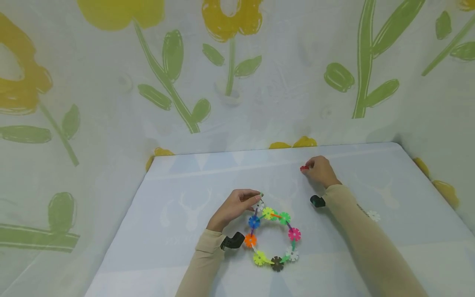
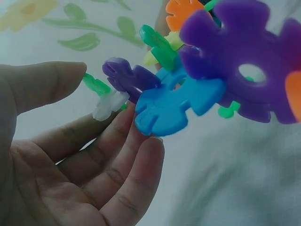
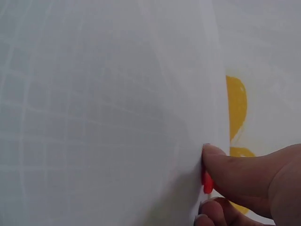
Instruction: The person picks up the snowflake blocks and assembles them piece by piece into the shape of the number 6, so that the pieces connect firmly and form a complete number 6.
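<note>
A ring of colourful notched plastic flower discs (image 1: 294, 234) hangs beside my left hand (image 1: 236, 205), joined disc to disc. Thumb and fingers of that hand pinch a green disc (image 2: 96, 84) at the ring's upper left. Joined to it in the left wrist view are a white disc (image 2: 109, 105), then purple and a blue disc (image 2: 176, 101). Farther off, near the table's back edge, my right hand (image 1: 320, 171) pinches a red disc (image 1: 304, 168). Only a sliver of this red disc shows past the thumb in the right wrist view.
A loose white disc (image 1: 373, 215) lies on the table (image 1: 148, 231), right of the right forearm. Behind the table's back edge rises a flower-printed cloth (image 1: 282, 82). Black wrist cameras sit at both sleeves.
</note>
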{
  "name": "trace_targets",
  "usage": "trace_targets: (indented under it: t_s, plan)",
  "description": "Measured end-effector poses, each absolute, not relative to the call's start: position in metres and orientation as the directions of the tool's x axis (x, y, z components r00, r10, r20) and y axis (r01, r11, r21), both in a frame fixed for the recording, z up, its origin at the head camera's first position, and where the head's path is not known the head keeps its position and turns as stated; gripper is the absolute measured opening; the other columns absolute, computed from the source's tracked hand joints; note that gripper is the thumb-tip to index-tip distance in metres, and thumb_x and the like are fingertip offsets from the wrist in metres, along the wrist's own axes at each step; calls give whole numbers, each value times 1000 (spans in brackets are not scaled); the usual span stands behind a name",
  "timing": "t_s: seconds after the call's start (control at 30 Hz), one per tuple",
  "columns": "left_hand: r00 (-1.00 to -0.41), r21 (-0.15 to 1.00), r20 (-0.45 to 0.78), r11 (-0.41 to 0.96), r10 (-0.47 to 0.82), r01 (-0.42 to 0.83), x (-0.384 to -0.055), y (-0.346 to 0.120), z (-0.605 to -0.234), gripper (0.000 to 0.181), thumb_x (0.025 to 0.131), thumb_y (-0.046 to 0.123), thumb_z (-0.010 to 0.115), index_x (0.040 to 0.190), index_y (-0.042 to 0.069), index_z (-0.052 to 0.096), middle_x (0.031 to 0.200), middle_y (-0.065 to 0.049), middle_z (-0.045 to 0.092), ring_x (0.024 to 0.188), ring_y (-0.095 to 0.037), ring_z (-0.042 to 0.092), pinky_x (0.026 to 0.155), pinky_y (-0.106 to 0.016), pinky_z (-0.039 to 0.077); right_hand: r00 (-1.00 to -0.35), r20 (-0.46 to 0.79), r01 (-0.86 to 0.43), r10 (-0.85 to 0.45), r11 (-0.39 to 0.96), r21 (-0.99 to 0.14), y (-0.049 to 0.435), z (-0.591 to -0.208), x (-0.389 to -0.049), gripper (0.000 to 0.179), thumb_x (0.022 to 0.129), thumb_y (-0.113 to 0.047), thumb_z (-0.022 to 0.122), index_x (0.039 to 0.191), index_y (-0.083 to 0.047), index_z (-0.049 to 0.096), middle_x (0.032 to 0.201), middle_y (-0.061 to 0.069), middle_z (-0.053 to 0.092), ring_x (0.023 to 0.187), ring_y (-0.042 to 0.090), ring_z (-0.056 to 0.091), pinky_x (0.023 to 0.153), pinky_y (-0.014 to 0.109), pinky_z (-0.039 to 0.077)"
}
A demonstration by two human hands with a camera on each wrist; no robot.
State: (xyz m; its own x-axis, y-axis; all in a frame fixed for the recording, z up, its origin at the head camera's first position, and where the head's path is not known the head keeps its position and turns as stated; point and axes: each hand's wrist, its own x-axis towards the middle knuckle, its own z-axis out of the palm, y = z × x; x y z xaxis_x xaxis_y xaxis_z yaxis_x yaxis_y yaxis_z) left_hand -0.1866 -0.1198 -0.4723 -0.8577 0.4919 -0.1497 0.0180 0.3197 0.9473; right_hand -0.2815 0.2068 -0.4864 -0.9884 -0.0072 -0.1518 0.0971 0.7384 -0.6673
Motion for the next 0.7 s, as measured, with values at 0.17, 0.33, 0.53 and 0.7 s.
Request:
trace_targets:
  t_s: [0.17, 0.33, 0.53, 0.7]
  plan:
    - [-859, 947, -157, 320, 487, 8, -187, -120, -472, 43, 106, 31, 59, 139, 3, 62, 142, -20, 64, 123, -32, 66, 95, -36, 59, -988, -150, 78, -34, 730, -678, 208, -483, -278, 33, 95, -15, 72, 114, 11, 64, 111, 26, 63, 101, 36, 57, 95, 49, 51]
    - [-861, 947, -163, 322, 482, 1, -187, -120, -472, 44, 106, 31, 59, 140, 3, 62, 142, -20, 64, 123, -32, 66, 97, -37, 59, -989, -142, 71, -44, 701, -710, 204, -479, -271, 25, 97, -14, 70, 111, 6, 69, 105, 22, 70, 94, 31, 61, 85, 37, 52]
    - [-862, 946, -169, 325, 478, -5, -187, -121, -473, 44, 106, 31, 59, 140, 4, 62, 140, -19, 65, 122, -32, 66, 97, -38, 58, -971, -237, 167, -34, 616, -770, 189, -467, -259, 37, 103, -26, 66, 130, -2, 69, 122, 20, 69, 99, 26, 64, 86, 29, 55]
    - [-862, 946, -167, 323, 479, -3, -188, -120, -473, 44, 106, 30, 60, 140, 4, 62, 140, -19, 66, 120, -31, 67, 96, -37, 59, -962, -268, 200, -48, 543, -815, 175, -456, -250, 38, 102, -28, 67, 131, -4, 69, 120, 18, 71, 90, 19, 71, 92, 33, 60]
